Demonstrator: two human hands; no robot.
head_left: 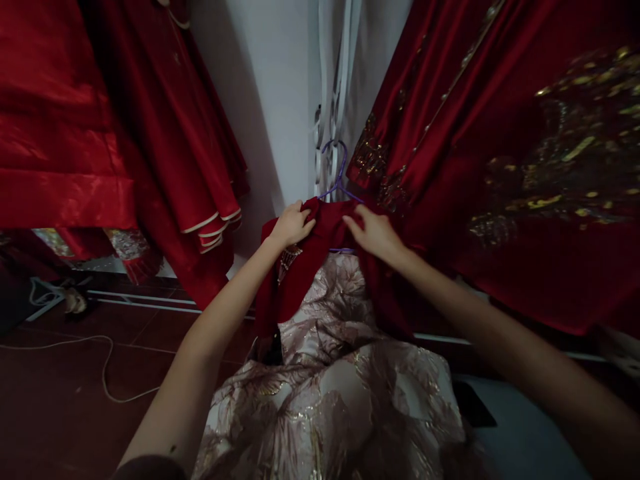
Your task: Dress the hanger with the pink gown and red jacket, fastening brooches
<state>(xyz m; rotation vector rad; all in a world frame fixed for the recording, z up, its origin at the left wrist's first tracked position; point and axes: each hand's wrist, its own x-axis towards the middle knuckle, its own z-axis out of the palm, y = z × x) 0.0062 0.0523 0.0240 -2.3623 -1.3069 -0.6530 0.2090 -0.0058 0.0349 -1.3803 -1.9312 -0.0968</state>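
Note:
A short red jacket [296, 291] hangs on a purple hanger [342, 175], over a pale pink and gold patterned dress [330, 393]. My left hand [294, 225] is closed on the jacket's left shoulder edge near the collar. On the other side, my right hand [373, 232] pinches the jacket's edge between thumb and fingers. A beaded ornament [289, 261] sits on the jacket below my left hand. The hanger's hook rises between both hands, in front of white metalwork [334, 87]. Part of its lower bar shows inside the jacket's neck opening.
Red garments [175, 133] with pale trim hang at the left. A red gown [450, 160] with gold sequins hangs close on the right. A thin cable [106, 360] lies on the dark tiled floor [60, 407]. A low white rail [145, 301] runs along the wall.

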